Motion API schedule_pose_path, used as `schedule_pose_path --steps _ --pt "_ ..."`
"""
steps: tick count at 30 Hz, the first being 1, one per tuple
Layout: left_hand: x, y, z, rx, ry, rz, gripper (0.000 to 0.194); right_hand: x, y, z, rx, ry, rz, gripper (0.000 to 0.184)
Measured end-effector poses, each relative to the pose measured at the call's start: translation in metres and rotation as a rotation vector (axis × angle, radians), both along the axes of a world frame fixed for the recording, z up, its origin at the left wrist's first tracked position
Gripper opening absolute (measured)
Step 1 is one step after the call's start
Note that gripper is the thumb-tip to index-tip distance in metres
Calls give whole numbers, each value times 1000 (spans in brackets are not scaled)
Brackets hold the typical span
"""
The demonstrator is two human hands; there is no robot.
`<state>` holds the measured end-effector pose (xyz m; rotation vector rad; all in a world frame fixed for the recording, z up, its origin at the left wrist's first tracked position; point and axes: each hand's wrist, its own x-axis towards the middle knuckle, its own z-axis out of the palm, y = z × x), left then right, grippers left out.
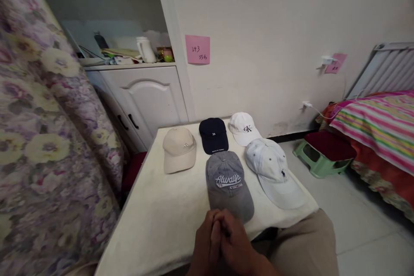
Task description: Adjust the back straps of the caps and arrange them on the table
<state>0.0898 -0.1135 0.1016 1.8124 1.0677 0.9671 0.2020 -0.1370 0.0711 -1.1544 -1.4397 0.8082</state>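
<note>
My left hand (207, 235) and my right hand (233, 237) are clasped together at the table's near edge, fingers folded against each other. Nothing shows in either. Just beyond the fingertips lies a grey baseball cap (223, 196) with "Always" lettering, its brim towards me. A pale blue-white cap (265, 159) with a small dark emblem sits to its right. Behind stand a navy cap (213, 131) and a white cap (241, 127) with black letters. A beige cap (179, 148) is at the left. All rest crown up.
The caps are on a cream-covered table (152, 224) against the wall. A floral curtain (48, 151) hangs at the left, near a white cabinet (150, 95) with a white jug (146, 50) on top. To the right stand a green stool (318, 164) and a bed (384, 125) with striped bedding.
</note>
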Motion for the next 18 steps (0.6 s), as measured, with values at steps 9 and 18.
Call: schedule_pose_path --steps 9,18 --pt "2 -9 -25 405 109 -60 57 10 1 11 27 261 -127 11" --pt "11 -25 -40 599 59 -186 71 7 -4 11 259 157 -132 49"
